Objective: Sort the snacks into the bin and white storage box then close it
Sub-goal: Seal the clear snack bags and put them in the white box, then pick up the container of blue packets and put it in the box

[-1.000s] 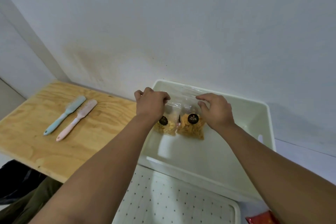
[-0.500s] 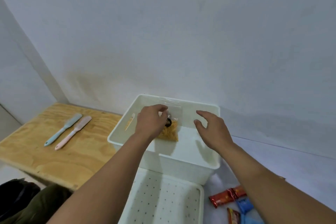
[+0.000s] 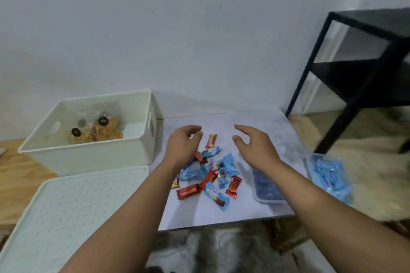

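Observation:
The white storage box [image 3: 93,157] stands open at the left with clear bags of yellow snacks [image 3: 97,132] lying inside. Its dotted white lid [image 3: 73,206] lies flat in front of it. A pile of red and blue wrapped candies [image 3: 210,173] is scattered on the grey mat. My left hand [image 3: 183,146] hovers over the pile's left side, fingers loosely curled and holding nothing. My right hand [image 3: 253,146] hovers over its right side, fingers spread, also holding nothing. A clear bin [image 3: 266,186] with blue wrappers sits under my right forearm.
A second clear container of blue wrappers [image 3: 330,175] sits at the mat's right edge. A black metal shelf [image 3: 363,68] stands at the far right. The wall runs close behind the box. Wooden board [image 3: 13,175] extends left of the box.
Both hands left the snack bags in the white box and swung right to hover over the candy pile. The view turned right, bringing the candies and bins into sight.

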